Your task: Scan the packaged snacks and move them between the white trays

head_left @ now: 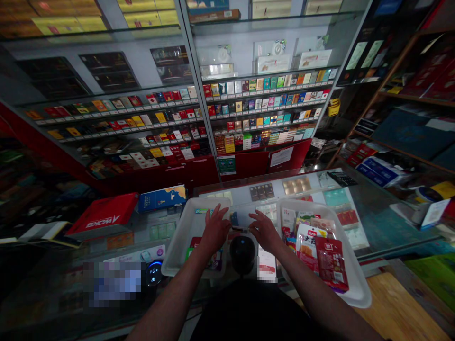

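So, my left hand is splayed, right hand half-curled; grip unclear on flat item between, long axis left-right.

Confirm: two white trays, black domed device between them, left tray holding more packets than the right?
No: in the head view, the right tray visibly holds more packets than the left tray. The rest stands: white trays, black domed device between them.

Device between left tray and right tray; packets in right, probably left too.
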A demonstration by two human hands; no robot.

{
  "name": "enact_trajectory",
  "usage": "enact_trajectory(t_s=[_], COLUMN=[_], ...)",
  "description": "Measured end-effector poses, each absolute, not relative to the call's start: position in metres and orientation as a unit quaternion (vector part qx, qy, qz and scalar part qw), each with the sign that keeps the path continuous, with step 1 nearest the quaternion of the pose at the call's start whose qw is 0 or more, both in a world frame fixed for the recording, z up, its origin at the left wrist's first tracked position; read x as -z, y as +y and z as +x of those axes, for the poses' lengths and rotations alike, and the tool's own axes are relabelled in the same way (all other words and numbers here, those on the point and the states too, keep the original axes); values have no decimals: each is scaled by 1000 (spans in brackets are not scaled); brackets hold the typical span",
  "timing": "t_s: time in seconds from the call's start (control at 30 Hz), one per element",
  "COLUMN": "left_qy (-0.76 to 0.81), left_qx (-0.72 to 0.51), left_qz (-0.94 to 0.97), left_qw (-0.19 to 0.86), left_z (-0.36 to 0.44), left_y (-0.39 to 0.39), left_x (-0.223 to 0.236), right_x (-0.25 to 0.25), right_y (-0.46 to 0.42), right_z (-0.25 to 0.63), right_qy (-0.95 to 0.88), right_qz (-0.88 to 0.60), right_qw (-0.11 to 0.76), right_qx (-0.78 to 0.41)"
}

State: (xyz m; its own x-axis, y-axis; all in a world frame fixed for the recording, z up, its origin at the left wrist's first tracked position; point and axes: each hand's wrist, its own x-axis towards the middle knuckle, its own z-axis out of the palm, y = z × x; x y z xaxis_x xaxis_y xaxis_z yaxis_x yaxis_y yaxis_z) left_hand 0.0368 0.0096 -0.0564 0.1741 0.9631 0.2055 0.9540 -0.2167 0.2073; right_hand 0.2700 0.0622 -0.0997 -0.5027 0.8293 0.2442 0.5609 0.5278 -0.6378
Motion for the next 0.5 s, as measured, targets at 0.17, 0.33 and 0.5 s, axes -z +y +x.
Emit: enact_trajectory(t_s=[0.17,0.33,0.5], left_qy=[616,622,637], left_qx=[-145,-151,-151], left_qz=[774,768,753], left_qw=[24,38,61], left_z=[35,31,32], left_y=[10,13,17], left_x=[56,58,60], right_x=[106,110,108], right_y=[62,62,63], right_z=[272,270,269], right_qy=[-830,-817,-800], right_qz=[-417,-422,-444], right_qw=[280,289,283], right_qx=[-242,-266,-288])
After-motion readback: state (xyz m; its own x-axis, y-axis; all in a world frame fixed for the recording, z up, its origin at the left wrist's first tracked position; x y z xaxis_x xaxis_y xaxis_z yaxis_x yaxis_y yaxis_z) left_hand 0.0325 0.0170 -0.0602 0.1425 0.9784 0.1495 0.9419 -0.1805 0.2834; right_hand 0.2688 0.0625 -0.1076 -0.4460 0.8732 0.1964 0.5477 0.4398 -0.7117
